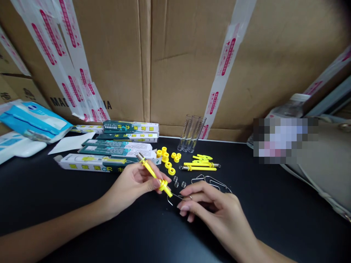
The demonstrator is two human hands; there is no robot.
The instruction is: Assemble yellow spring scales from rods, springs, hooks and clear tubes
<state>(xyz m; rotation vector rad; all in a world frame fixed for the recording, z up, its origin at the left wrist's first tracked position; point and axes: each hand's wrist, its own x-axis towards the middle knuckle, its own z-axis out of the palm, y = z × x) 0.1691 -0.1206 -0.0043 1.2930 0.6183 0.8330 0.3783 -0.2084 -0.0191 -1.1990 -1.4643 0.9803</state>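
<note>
My left hand (134, 182) is closed on a yellow plastic rod (150, 170), which slants down to the right. A metal spring end (140, 157) tops the rod, and a yellow collar (163, 185) sits around its lower part. Between the thumb and fingers of my right hand (212, 204) is a thin metal wire hook (179, 197), its straight part at the rod's lower tip. Whether the wire passes through the tip is too small to tell. Just beyond the hands lie several small coil springs (183, 184), yellow caps (171, 171) and more metal hooks (216, 180).
More yellow rods (201, 168) and small yellow pieces (202, 158) lie behind. Clear tubes (189, 135) stand at the cardboard wall (181, 73). Spring scale boxes (90, 162) and a blue packet (41, 120) are left; a bottle (290, 106) and a bag (323, 171) are right.
</note>
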